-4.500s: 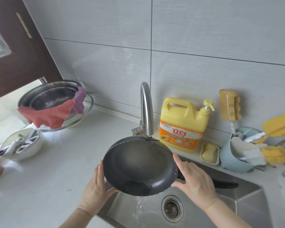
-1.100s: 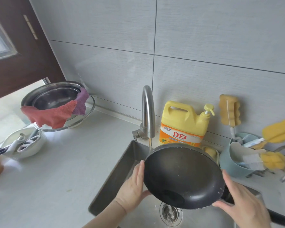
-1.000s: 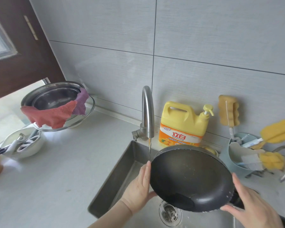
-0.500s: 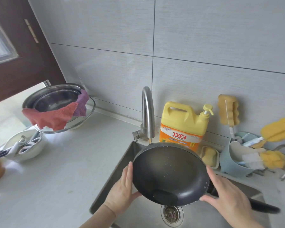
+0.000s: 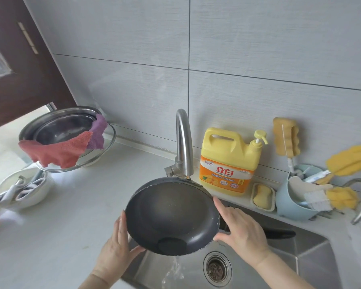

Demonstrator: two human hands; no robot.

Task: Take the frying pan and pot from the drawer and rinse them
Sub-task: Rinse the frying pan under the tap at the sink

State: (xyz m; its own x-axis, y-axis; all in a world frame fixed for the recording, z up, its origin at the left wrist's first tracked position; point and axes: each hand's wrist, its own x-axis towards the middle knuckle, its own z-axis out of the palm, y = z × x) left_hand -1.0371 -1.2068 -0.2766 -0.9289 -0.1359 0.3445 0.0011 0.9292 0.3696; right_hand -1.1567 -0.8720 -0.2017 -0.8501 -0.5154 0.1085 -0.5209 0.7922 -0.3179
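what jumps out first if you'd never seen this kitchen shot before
The dark frying pan dominates the middle, tilted over the steel sink under the faucet, with water spilling off its lower rim; the left hand and right hand steady its two sides. Behind it, against the tiled wall, stands a bright yellow detergent jug.

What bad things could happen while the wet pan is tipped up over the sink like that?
1. The frying pan is wet and only pressed between the left hand and right hand at its rim, so it might slip into the sink.
2. Water is pouring off its low edge near the counter, so some could splash out.
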